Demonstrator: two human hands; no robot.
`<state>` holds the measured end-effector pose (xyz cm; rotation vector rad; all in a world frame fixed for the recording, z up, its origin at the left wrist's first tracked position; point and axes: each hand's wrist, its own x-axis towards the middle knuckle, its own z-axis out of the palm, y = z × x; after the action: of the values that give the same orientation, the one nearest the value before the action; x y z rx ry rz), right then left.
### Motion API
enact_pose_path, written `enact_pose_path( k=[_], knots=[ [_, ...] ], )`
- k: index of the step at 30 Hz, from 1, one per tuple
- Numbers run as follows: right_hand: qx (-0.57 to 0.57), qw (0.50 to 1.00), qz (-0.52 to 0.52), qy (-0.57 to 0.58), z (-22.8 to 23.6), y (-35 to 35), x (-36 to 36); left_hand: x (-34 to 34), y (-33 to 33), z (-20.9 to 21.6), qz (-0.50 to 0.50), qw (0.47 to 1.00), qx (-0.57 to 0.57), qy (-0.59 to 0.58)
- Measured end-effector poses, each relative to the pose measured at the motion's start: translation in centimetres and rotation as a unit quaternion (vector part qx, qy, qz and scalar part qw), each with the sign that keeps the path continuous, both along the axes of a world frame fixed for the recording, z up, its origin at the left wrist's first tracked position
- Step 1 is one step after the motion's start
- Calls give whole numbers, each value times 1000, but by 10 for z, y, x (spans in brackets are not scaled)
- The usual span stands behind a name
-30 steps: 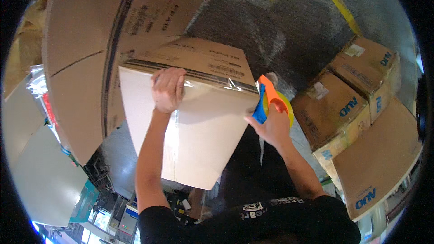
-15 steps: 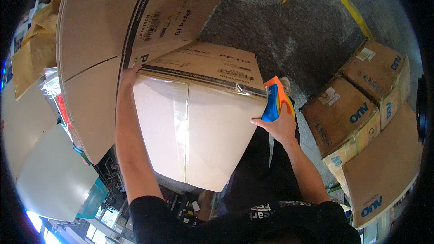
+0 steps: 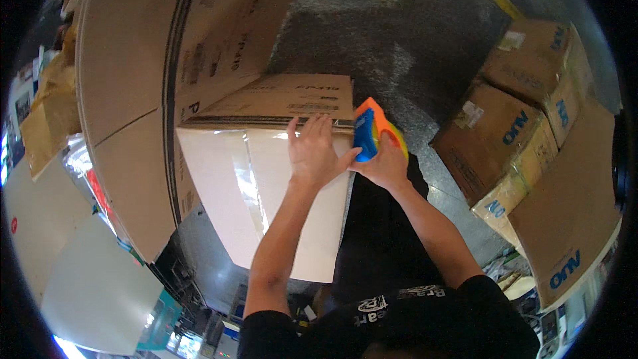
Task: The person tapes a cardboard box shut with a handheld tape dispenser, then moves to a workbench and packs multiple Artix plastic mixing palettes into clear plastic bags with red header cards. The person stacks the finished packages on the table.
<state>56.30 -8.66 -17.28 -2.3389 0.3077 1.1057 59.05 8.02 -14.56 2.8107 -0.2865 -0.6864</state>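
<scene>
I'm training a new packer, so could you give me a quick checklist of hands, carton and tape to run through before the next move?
1. Orange-and-blue tape dispenser gripped in the right hand: ok.
2. Left hand laid on the pale face of the cardboard carton, near its printed edge: ok.
3. Clear tape strip running down that pale face: ok.
4. Left hand well apart from the dispenser: not ok; its thumb is right beside it.
5. Strip stuck flat along its whole length: cannot tell; glare and the left forearm obscure parts.
</scene>
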Motion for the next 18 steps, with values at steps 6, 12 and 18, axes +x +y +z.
enact_pose_path(
  k=[6,12,18],
  knots=[
    [80,996,-43,-15,-18,-3,-8,-9,-44,-48,106,973,114,-170],
    [141,983,-118,5,-23,-9,-15,-1,-44,-44,309,914,-215,-153],
    [154,984,-87,-3,-32,-13,-12,17,-24,-10,3,988,137,76]
  ],
)
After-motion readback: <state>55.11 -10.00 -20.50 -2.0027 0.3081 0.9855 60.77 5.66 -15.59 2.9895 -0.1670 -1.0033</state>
